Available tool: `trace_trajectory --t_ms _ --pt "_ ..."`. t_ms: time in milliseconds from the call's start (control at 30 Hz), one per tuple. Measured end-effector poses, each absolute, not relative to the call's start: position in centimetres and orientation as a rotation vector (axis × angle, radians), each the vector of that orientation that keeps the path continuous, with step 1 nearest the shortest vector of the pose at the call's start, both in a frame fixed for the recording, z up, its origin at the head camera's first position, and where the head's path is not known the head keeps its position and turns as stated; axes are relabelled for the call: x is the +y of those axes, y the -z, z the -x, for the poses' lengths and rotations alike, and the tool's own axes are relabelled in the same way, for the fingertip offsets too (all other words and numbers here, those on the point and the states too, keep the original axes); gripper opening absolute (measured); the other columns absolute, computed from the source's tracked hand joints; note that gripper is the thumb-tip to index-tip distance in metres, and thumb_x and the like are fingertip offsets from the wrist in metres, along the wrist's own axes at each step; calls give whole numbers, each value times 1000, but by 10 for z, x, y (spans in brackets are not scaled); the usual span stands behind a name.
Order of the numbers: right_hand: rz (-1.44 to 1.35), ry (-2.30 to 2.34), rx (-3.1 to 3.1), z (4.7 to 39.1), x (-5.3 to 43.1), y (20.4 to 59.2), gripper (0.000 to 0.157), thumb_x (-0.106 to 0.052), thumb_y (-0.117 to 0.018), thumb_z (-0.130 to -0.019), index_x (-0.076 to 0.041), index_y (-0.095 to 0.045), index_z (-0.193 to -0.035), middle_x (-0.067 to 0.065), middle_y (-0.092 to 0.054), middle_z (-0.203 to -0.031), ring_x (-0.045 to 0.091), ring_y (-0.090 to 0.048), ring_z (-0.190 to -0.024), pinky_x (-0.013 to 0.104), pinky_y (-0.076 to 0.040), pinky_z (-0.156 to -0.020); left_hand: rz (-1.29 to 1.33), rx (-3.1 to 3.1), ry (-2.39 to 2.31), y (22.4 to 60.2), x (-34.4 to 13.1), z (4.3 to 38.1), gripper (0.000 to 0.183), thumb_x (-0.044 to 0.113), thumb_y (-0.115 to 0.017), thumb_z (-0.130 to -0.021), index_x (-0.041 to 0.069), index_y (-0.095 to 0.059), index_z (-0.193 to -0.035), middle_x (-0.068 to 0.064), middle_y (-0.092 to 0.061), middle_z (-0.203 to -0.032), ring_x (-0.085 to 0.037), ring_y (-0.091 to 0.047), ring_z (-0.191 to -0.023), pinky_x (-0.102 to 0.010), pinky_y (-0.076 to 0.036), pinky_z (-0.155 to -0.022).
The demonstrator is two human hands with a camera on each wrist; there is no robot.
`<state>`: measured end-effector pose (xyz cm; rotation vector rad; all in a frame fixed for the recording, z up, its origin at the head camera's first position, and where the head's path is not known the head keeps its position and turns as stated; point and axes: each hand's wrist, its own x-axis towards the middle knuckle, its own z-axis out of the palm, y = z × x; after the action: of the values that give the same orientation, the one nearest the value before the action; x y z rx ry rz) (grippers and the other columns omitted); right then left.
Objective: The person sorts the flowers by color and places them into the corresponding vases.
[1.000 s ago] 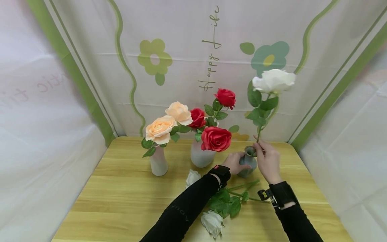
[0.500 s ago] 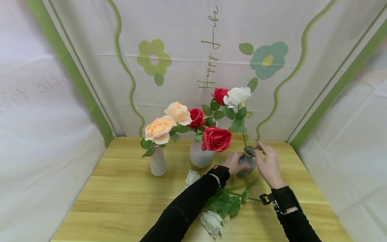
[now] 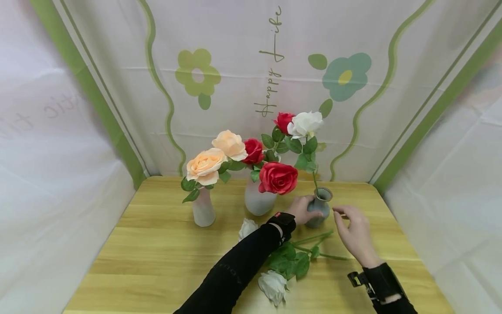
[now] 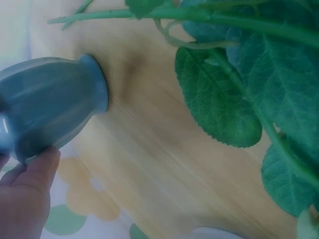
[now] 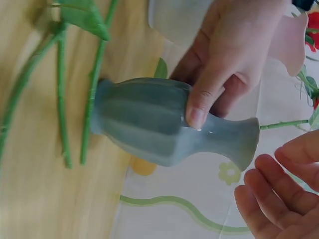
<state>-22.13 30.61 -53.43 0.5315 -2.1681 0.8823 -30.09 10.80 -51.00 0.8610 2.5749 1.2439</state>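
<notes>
A small blue-grey vase stands upright near the table's back right. My left hand grips its body, with the thumb across the near side in the right wrist view. One white rose stands in the vase, its stem leaning left out of the mouth. Just right of the vase, my right hand holds nothing, its fingers loosely bent; they are apart from the rim. In front of the vase lie more white roses, their green stems pointing right. My left sleeve partly hides them.
A white vase with red roses stands left of my left hand. Farther left is a slim pale vase with peach roses. A printed cloth hangs behind the wooden table.
My right hand lowered the white rose's stem into the vase and let go. It has since drawn back down and to the right. The left hand has stayed on the vase.
</notes>
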Motion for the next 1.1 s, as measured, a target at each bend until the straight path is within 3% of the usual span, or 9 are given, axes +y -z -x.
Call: trace_trajectory --t_ms 233,333,567,833,1100 --pt "-613 -736 -2332 179 279 497 15 2 -68 -89 -3 -71 -103 10 -68 -94 21 -63 -76 33 -55 -58 -872 2584 -1226 510 110 305 58 34 -72 -91 9 -54 -140 -3 -62 -128 -12 -59 -114 -21 -49 -89" --pt "-628 -672 -2404 171 272 494 20 8 -72 -83 -4 -71 -99 8 -68 -91 19 -63 -74 31 -56 -55 -889 2586 -1229 510 110 306 57 34 -71 -91 9 -54 -140 -4 -62 -128 -12 -58 -114 -20 -48 -89" --pt "-724 -545 -2505 174 267 506 21 4 -78 -79 -11 -71 -92 -3 -64 -89 12 -61 -79 31 -54 -61 -867 2588 -1208 510 109 309 58 36 -72 -91 10 -54 -140 -3 -62 -127 -12 -59 -112 -21 -50 -86" --pt "-943 -382 -2494 182 261 524 20 2 -81 -75 -4 -72 -91 3 -62 -88 16 -61 -79 33 -55 -64 -866 2569 -1202 507 110 315 56 35 -76 -88 9 -59 -134 -1 -65 -119 -11 -62 -104 -21 -51 -81" --pt "-978 -410 -2530 186 250 531 25 1 -82 -76 0 -73 -99 10 -67 -99 24 -64 -90 39 -57 -73 -926 2604 -1134 503 112 314 65 40 -82 -79 11 -60 -133 0 -64 -120 -12 -60 -107 -18 -49 -84"
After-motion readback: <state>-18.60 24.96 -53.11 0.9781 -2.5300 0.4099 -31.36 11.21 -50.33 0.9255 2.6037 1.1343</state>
